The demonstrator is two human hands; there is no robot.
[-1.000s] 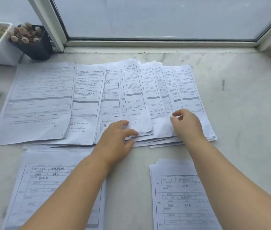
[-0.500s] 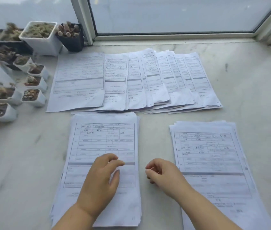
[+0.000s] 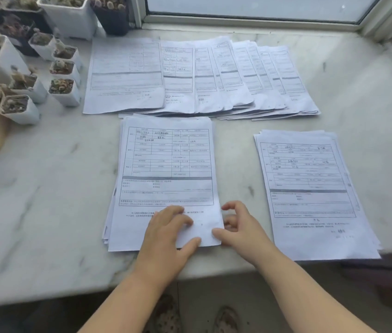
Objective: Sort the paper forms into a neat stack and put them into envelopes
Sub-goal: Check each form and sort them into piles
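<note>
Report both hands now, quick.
Left hand: open, fingers resting flat on the near-left stack.
Right hand: fingers loosely curled at that stack's right edge; whether it grips a sheet cannot be told.
</note>
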